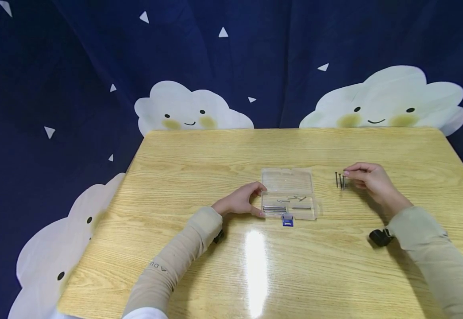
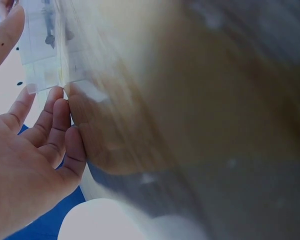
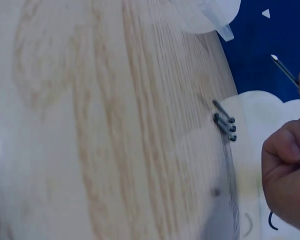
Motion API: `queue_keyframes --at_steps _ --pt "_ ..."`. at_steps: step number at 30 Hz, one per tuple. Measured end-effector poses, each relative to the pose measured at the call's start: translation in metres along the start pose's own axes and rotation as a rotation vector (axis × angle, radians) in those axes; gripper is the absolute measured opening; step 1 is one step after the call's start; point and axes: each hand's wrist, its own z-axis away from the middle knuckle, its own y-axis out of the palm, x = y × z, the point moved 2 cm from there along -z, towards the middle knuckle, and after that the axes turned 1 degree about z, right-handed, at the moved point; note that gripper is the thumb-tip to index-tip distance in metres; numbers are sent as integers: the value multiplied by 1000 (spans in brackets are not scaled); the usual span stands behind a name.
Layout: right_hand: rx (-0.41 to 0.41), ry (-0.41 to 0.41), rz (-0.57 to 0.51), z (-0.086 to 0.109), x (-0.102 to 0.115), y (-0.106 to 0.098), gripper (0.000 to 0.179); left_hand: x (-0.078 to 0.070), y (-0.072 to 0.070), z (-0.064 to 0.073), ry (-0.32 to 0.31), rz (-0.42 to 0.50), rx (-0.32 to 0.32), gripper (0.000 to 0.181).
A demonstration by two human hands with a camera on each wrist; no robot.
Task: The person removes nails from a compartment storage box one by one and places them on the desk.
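Observation:
A clear plastic box [image 1: 304,213] lies with its lid [image 1: 287,180] folded back on the table. Several silver nails, long and short, are in its compartments. My left hand [image 1: 241,200] grips the left end of the box, thumb at the near corner and fingers at the far one. To the right of the box, my right hand [image 1: 368,179] pinches a thin nail [image 3: 286,72] between thumb and fingertip, its bright tip sticking out. Three dark nails [image 3: 224,125] lie side by side on the table near that hand.
A blue tab [image 1: 287,220] shows at the front of the box. The wood-grain table [image 1: 199,155] ends at a dark blue curtain [image 1: 231,62] with white clouds. Bright glare lies on the table before the box.

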Motion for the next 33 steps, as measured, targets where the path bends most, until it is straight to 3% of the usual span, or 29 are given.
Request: queue_keyframes --at_steps 11,23,33 --pt "1 135 8 -9 -11 -16 18 -1 1 1 10 -9 1 67" --pt "-12 311 159 -16 -17 -29 16 1 1 -1 7 -4 5 66" --pt "-22 359 283 -22 -15 -29 19 -2 -1 1 -1 0 8 66"
